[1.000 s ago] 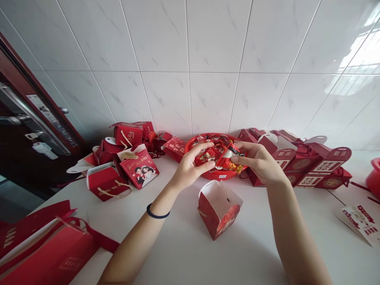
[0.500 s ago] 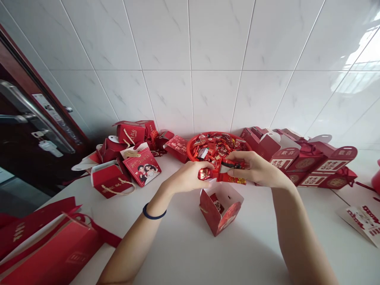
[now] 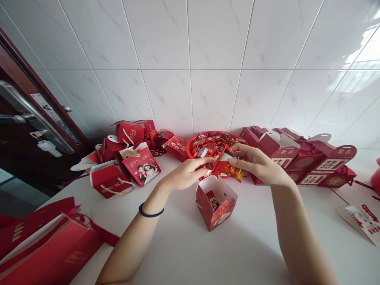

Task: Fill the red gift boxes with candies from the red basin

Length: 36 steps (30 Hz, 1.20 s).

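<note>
Above the open red gift box, my right hand pinches a red packet with gold characters; a dark and pale part of it shows near the fingertips. My left hand is closed on a shiny red-wrapped candy, mostly hidden by the fingers, and its index fingertip meets the packet's left edge. The box stands upright on the white table, with a small red packet inside. Just behind both hands is a red basin heaped with wrapped candies.
Several red gift boxes lie in a loose group at the left. More boxes are stacked at the right against the tiled wall. Red bags occupy the front left, and a printed card lies far right.
The packet in my right hand has tilted and turned its gold characters towards me. My left fingers have stretched to its edge. The gift box appears slightly further left and up.
</note>
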{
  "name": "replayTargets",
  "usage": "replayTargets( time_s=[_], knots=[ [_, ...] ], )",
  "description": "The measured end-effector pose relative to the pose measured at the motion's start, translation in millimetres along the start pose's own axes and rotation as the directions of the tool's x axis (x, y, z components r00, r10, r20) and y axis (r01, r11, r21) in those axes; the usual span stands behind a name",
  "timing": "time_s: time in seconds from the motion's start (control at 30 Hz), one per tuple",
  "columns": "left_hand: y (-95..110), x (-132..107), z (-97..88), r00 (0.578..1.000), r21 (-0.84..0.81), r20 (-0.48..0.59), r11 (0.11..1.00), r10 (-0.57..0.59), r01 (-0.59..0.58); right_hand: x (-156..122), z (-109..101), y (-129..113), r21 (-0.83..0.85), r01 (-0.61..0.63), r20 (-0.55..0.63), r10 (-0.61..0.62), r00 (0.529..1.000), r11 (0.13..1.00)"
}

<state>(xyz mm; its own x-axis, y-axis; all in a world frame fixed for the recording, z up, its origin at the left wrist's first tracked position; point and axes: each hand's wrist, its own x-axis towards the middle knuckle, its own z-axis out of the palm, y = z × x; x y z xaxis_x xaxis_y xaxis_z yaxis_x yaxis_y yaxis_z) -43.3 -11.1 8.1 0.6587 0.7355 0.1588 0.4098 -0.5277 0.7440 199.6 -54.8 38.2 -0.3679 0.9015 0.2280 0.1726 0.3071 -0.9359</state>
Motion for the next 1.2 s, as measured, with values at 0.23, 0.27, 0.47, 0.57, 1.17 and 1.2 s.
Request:
replayTargets(
  time_s=[0.23,0.27,0.47,0.57,1.17,1.2],
  knots=[
    [8.5,-5.7,3.2,0.996,0.007,0.055,0.998,0.064,-0.065,-3.3,-7.3,2.1,0.123,-0.051,-0.011,0.053,0.999,0.991],
    [10.9,-6.1,4.0,0.994,0.042,0.083,0.997,0.067,-0.071,-3.5,-8.5,2.9,0.108,-0.045,-0.011,0.046,0.999,0.993],
    [15.3,-3.7,16.6,0.969,0.103,0.225,0.987,0.097,-0.123,-2.7,-9.2,1.5,-0.003,0.036,-0.012,-0.037,0.999,0.999],
    [14.1,-2.9,19.6,0.968,0.094,0.242,0.992,0.062,-0.087,-2.7,-7.8,-0.1,-0.031,0.048,-0.007,-0.048,0.999,0.998],
    [16.9,-5.0,3.5,0.994,-0.262,-0.096,0.963,0.042,-0.066,5.4,6.7,7.1,0.074,0.019,0.043,-0.023,0.999,0.997],
    [16.2,-3.3,5.6,0.991,-0.269,-0.124,0.96,0.048,-0.08,5.9,7.1,7.4,0.083,0.033,0.029,-0.036,0.999,0.996]
  ],
)
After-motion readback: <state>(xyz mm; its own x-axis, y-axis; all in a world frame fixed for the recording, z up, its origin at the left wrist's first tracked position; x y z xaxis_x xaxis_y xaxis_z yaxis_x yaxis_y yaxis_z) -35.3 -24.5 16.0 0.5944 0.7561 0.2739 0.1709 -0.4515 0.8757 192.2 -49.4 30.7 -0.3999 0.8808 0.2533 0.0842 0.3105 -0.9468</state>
